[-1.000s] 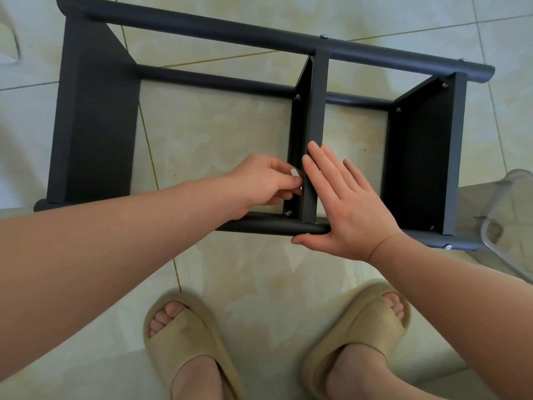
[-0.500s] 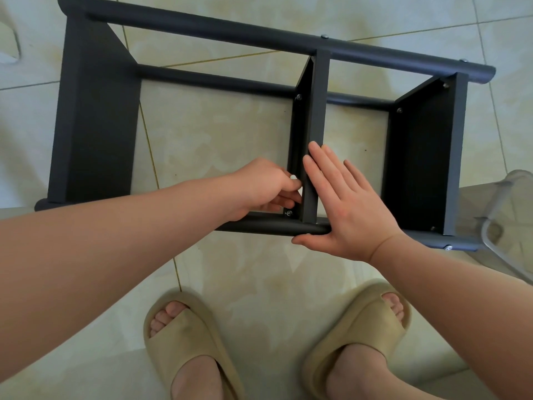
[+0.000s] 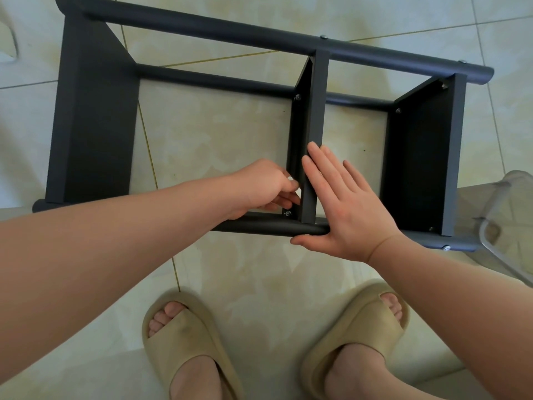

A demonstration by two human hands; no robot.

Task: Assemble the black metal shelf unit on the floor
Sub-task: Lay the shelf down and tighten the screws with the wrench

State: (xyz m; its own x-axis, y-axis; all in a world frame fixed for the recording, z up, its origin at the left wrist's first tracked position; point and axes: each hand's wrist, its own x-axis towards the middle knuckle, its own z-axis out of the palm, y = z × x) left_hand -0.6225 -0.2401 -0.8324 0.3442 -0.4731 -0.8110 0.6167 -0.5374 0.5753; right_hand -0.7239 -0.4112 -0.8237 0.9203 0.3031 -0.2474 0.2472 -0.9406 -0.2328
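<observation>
Laid throughout with glossy cream floor tiles (image 3: 225, 131), marbled in pale yellow. Jointed by thin grout lines (image 3: 149, 151), slanting across view, some yellowed. Lit softly; faint sheen on glaze. Occupied at right edge by clear plastic furniture piece (image 3: 516, 215), curved rim, type undetermined. White shape (image 3: 7, 39) at upper left edge, cropped.

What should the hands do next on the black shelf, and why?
Probably the left hand should tighten the bolt at the middle panel's near corner. Its curled fingers sit just above that bolt, and the right hand lies flat against the panel, thumb against the tube, seemingly steadying it.
</observation>
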